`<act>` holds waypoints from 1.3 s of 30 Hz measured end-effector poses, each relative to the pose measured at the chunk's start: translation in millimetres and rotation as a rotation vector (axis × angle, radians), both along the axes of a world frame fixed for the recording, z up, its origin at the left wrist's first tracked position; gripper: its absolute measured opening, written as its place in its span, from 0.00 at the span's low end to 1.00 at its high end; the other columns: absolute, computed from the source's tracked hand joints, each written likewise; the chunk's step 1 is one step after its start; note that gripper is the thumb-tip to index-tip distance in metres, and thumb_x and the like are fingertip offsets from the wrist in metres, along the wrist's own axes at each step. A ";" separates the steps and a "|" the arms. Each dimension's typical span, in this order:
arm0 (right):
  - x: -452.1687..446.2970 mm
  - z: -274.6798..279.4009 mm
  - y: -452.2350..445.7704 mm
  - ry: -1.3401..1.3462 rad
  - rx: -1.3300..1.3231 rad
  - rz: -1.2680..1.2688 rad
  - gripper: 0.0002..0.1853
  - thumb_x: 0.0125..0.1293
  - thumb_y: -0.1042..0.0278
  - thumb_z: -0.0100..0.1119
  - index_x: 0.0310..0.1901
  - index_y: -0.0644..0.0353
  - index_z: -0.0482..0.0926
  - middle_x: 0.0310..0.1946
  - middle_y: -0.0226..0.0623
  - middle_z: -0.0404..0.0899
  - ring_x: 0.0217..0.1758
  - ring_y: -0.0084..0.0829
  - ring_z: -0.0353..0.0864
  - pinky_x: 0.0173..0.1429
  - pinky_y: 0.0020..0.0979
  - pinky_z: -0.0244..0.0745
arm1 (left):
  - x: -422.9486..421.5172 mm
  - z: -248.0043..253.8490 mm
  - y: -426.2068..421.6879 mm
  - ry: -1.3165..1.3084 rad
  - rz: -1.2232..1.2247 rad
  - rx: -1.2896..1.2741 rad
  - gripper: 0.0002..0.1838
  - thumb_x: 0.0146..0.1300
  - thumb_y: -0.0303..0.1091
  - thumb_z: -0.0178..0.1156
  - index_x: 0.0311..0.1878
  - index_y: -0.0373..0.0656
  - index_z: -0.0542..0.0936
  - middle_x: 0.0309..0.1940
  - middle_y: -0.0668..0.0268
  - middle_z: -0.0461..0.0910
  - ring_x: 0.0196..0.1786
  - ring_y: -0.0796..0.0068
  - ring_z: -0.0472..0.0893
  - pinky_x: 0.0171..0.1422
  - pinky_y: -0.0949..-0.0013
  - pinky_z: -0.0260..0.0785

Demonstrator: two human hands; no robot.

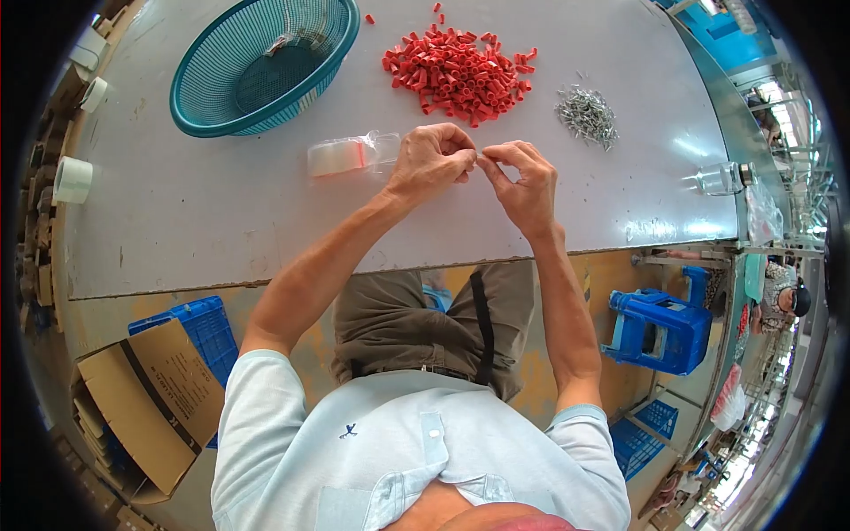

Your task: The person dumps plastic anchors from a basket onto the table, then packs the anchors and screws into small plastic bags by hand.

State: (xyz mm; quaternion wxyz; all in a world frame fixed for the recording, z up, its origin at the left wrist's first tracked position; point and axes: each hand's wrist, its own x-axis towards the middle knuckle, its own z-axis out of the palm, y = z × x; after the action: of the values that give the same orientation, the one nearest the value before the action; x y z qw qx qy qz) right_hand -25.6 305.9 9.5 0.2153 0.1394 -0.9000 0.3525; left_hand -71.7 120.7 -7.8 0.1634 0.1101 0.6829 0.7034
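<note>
1. Taking our hands as the clock's centre, with 12 pointing away from us, our left hand (434, 164) has its thumb and fingertips drawn together, knuckles bent.
2. Our right hand (524, 186) is pinched together too, its fingertips meeting the left's at a tiny pale piece (479, 156). It sits between the two pinches, above the smooth grey tabletop (354, 226); we can't tell its material, or which hand bears it.
3. At 12 we have a loose heap of red caps (460, 78), short, hollow and tapered, with a few strays beyond its far edge.
4. Near 2 lies a smaller pile of metal pins (587, 115), thin, silvery and tangled.
5. At 9, just beside our left wrist, is a packet of clear plastic bags (336, 157), flat and glossy with a red stripe.
6. At 10 stands our teal basket (199, 102), round, with a perforated plastic wall and a thick rim.
7. Out at 3, near the table's edge, is a clear, shiny jar (722, 179); far off at 9 is a roll of translucent tape (73, 180).
8. Below the tabletop, we see a brown cardboard box (155, 389) near 8 and a smooth blue plastic stool (660, 327) between 4 and 5.
</note>
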 end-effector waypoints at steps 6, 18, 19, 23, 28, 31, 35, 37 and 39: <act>-4.9 13.2 0.6 -0.275 -0.087 -0.018 0.05 0.63 0.72 0.75 0.39 0.60 0.90 0.33 0.36 0.87 0.36 0.35 0.87 0.41 0.35 0.83 | 2.4 0.1 4.1 0.025 -0.001 -0.058 0.07 0.71 0.25 0.65 0.48 0.32 0.85 0.38 0.61 0.89 0.40 0.77 0.88 0.46 0.73 0.84; -10.1 9.8 15.3 -0.662 -0.418 -0.009 0.07 0.69 0.68 0.72 0.41 0.64 0.88 0.30 0.33 0.89 0.29 0.20 0.85 0.32 0.26 0.83 | 15.3 -7.2 13.8 0.526 0.004 -0.186 0.08 0.73 0.22 0.65 0.53 0.35 0.84 0.40 0.63 0.89 0.43 0.79 0.88 0.48 0.72 0.83; -8.9 11.8 10.0 -0.574 -0.277 -0.058 0.07 0.69 0.68 0.72 0.40 0.64 0.87 0.30 0.34 0.89 0.29 0.20 0.85 0.32 0.26 0.83 | 14.9 -6.7 14.4 0.527 0.001 -0.185 0.08 0.73 0.22 0.65 0.53 0.35 0.84 0.40 0.63 0.89 0.43 0.79 0.88 0.48 0.72 0.83; -10.3 12.6 17.1 -0.752 -0.692 0.052 0.09 0.71 0.68 0.72 0.43 0.66 0.86 0.33 0.35 0.88 0.32 0.23 0.87 0.35 0.25 0.85 | 9.8 -0.4 12.1 0.263 0.026 -0.132 0.07 0.73 0.22 0.65 0.51 0.34 0.85 0.39 0.61 0.90 0.41 0.77 0.89 0.47 0.71 0.85; -8.3 19.7 20.5 -0.766 -0.791 0.082 0.09 0.70 0.70 0.72 0.44 0.67 0.86 0.36 0.39 0.89 0.36 0.27 0.90 0.42 0.29 0.90 | 11.4 -1.6 11.8 0.197 0.013 -0.066 0.07 0.72 0.22 0.66 0.50 0.33 0.86 0.39 0.60 0.90 0.41 0.76 0.90 0.47 0.70 0.87; -8.4 13.0 20.4 -0.741 -0.750 0.081 0.08 0.68 0.71 0.72 0.44 0.67 0.86 0.35 0.39 0.89 0.36 0.27 0.90 0.41 0.29 0.90 | 13.0 0.8 11.4 0.182 0.009 -0.057 0.07 0.72 0.22 0.65 0.51 0.32 0.86 0.39 0.60 0.90 0.41 0.76 0.90 0.47 0.71 0.87; -7.4 13.7 14.5 -0.728 -0.638 0.007 0.07 0.66 0.73 0.73 0.40 0.67 0.86 0.32 0.37 0.89 0.33 0.24 0.88 0.35 0.27 0.89 | 12.8 -5.7 12.3 0.196 -0.013 -0.115 0.07 0.72 0.21 0.65 0.50 0.32 0.86 0.39 0.60 0.90 0.41 0.77 0.89 0.46 0.72 0.86; -9.1 12.4 17.5 -0.728 -0.672 0.019 0.07 0.65 0.73 0.73 0.40 0.66 0.86 0.31 0.37 0.88 0.31 0.23 0.88 0.34 0.27 0.87 | 12.4 -5.4 12.9 0.192 -0.013 -0.127 0.07 0.71 0.21 0.65 0.50 0.32 0.86 0.39 0.60 0.90 0.40 0.77 0.89 0.46 0.72 0.85; -9.5 10.6 16.8 -0.734 -0.707 0.037 0.07 0.65 0.73 0.73 0.39 0.66 0.85 0.30 0.36 0.88 0.30 0.22 0.87 0.32 0.26 0.86 | 13.2 -5.7 12.0 0.235 0.008 -0.132 0.07 0.71 0.21 0.65 0.50 0.32 0.86 0.39 0.60 0.90 0.40 0.77 0.89 0.46 0.73 0.85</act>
State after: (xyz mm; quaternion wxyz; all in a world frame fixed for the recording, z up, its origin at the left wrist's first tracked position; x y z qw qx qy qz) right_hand -35.2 322.7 20.0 -0.0872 -0.0588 -0.7394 0.6651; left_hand -58.4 132.7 -13.5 0.0865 0.1779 0.7425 0.6400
